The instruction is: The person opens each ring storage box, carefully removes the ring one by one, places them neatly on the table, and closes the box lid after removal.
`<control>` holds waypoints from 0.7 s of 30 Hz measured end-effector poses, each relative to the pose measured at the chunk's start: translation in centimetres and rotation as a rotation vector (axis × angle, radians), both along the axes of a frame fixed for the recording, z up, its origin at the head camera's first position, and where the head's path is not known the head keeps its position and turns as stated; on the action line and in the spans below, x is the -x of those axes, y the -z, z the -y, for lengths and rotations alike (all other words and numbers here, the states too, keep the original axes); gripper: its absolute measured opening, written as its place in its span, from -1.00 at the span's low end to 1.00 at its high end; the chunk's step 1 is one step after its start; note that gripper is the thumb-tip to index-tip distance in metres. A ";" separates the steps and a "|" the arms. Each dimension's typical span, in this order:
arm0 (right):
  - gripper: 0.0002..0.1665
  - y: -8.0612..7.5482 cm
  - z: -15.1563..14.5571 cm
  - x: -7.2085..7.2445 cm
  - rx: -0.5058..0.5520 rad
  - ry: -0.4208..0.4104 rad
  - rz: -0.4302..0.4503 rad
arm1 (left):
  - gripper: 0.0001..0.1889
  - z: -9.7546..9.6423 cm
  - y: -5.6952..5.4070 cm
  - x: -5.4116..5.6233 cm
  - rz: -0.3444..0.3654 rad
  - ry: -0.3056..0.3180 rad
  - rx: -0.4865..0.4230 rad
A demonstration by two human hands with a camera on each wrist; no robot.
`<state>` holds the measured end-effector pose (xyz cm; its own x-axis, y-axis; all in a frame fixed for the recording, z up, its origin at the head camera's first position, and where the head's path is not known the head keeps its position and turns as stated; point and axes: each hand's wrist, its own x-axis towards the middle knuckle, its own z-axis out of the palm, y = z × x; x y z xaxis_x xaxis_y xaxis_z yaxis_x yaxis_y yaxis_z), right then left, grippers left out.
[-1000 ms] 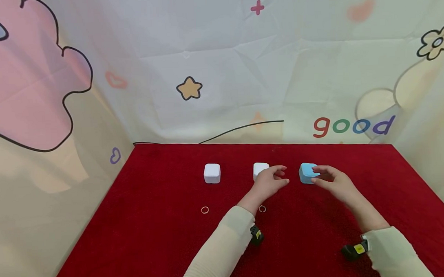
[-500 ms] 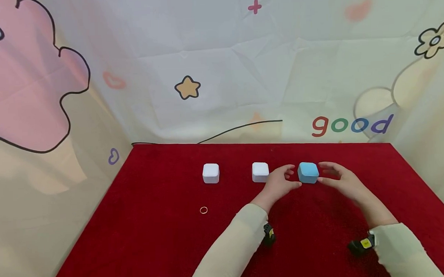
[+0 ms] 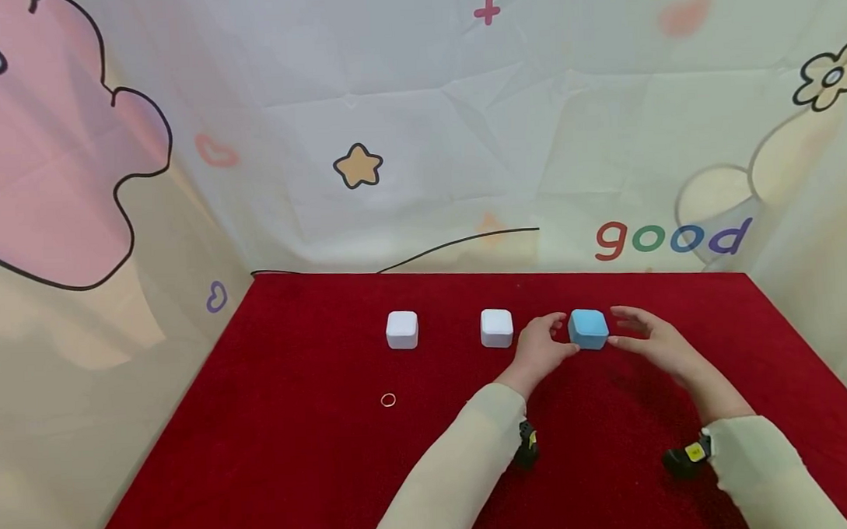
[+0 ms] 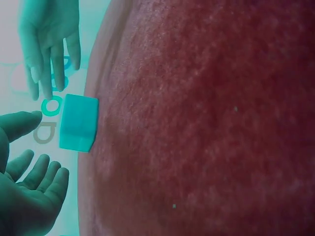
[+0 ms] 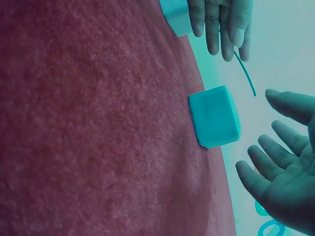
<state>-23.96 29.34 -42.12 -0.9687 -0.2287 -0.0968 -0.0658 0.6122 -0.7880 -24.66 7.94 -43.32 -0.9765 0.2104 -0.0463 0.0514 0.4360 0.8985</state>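
A small light-blue box [image 3: 588, 329] with rounded corners sits on the red cloth at the right in the head view. My left hand [image 3: 544, 346] is at its left side, fingers loosely bent and thumb low by the front corner. On the other side is my right hand [image 3: 653, 342], its thumb tip near the box's right edge and its fingers spread. Both wrist views show a gap between the box [image 4: 78, 123] and the fingers, so neither hand grips it. In the right wrist view the box [image 5: 215, 117] rests on the cloth between the two hands.
Two white boxes, one at the left [image 3: 402, 330] and one in the middle [image 3: 496, 328], stand in a row with the blue one. A thin gold ring [image 3: 388, 400] lies in front of the left box. Behind the red cloth [image 3: 297, 456] hangs a printed curtain [image 3: 433, 139].
My left hand has moved right, from in front of the middle white box to beside the blue box. The right hand has drawn back slightly rightward. A second ring is now hidden behind my left arm.
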 end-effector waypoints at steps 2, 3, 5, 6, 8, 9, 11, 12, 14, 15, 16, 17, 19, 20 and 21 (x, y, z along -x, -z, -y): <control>-0.13 0.2 0.0 0.2 0.001 -0.008 -0.008 | -0.43 -0.4 0.2 0.2 0.005 -0.007 0.015; -0.13 0.3 0.1 0.3 0.001 -0.010 -0.012 | -0.42 -0.6 0.4 0.3 0.020 -0.013 0.010; -0.12 0.4 0.2 0.5 0.004 -0.012 -0.014 | -0.42 -1.0 0.6 0.5 0.024 -0.025 0.021; -0.12 0.5 0.2 0.6 0.001 -0.012 -0.016 | -0.43 -1.1 0.7 0.6 0.025 -0.031 0.032; -0.11 0.6 0.3 0.7 -0.003 -0.009 -0.014 | -0.44 -1.4 0.8 0.8 0.024 -0.042 0.047; -0.11 0.6 0.3 0.8 -0.003 -0.006 -0.012 | -0.45 -1.5 0.9 0.8 0.024 -0.046 0.052; -0.11 0.6 0.4 0.9 -0.004 0.000 -0.007 | -0.47 -1.7 1.1 0.9 0.019 -0.047 0.069; -0.11 0.7 0.4 0.9 -0.007 0.001 -0.005 | -0.48 -1.7 1.2 0.9 0.019 -0.046 0.075; -0.12 0.8 0.5 1.0 -0.004 0.003 -0.004 | -0.50 -1.8 1.4 1.1 0.021 -0.042 0.091; -0.13 0.8 0.4 1.1 -0.006 0.003 -0.006 | -0.51 -1.8 1.5 1.2 0.020 -0.037 0.103; -0.14 0.9 0.5 1.2 -0.009 0.002 -0.007 | -0.52 -1.9 1.6 1.3 0.019 -0.032 0.115; -0.14 1.0 0.5 1.3 -0.011 -0.001 -0.008 | -0.53 -1.9 1.7 1.4 0.021 -0.028 0.123; -0.15 1.1 0.5 1.5 -0.017 -0.005 -0.010 | -0.55 -1.9 1.7 1.5 0.016 -0.015 0.144; -0.15 1.2 0.6 1.6 -0.022 -0.007 -0.010 | -0.57 -1.9 1.7 1.6 0.013 -0.009 0.153; -0.15 1.3 0.6 1.7 -0.028 -0.009 -0.011 | -0.58 -2.0 1.6 1.6 0.010 -0.003 0.162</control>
<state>-25.64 28.75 -43.40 -0.9677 -0.2344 -0.0929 -0.0794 0.6332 -0.7699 -26.24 9.90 -44.92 -0.9764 0.1968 -0.0894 0.0412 0.5756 0.8167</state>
